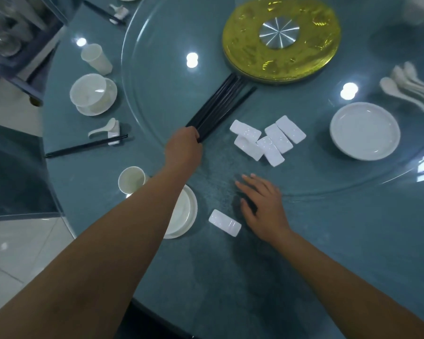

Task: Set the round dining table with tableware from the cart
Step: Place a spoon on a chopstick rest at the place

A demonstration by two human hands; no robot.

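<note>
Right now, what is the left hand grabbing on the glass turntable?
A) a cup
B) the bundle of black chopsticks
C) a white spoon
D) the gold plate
B: the left hand grips the near end of the bundle of black chopsticks; the spoons, cups and gold plate lie away from it, untouched.

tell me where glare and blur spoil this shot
Head view: round ceiling-light reflections glare on the glass turntable; the gold centre disc glints; the spoons at right and the cart at top left are smeared; the curved table edge suggests wide-angle distortion; the chopstick bundle stays fairly sharp.
</note>
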